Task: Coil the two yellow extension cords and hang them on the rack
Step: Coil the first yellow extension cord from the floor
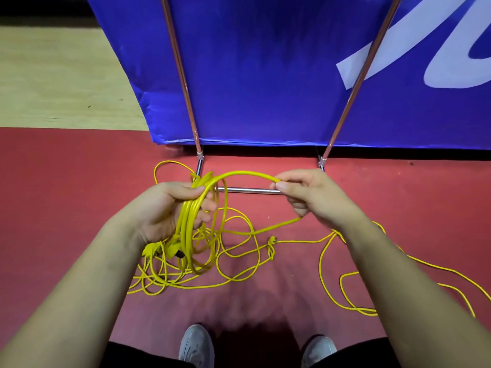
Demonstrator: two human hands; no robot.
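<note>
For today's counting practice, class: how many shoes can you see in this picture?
2: the left shoe at the bottom centre of the red floor, the right shoe beside it. Both are partly cut off.

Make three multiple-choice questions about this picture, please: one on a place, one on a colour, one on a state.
1. Where is the coiled bundle of yellow cord?
A. in the left hand
B. on a table
C. in a box

2. What colour is the banner at the back?
A. green
B. blue
C. black

3. What does the right hand do?
A. hangs open
B. pinches a cord strand
C. presses the floor

Answers:
1 A: its fingers curl round the loops.
2 B: the cloth is blue with pale lettering.
3 B: thumb and fingers close on the strand.
</note>
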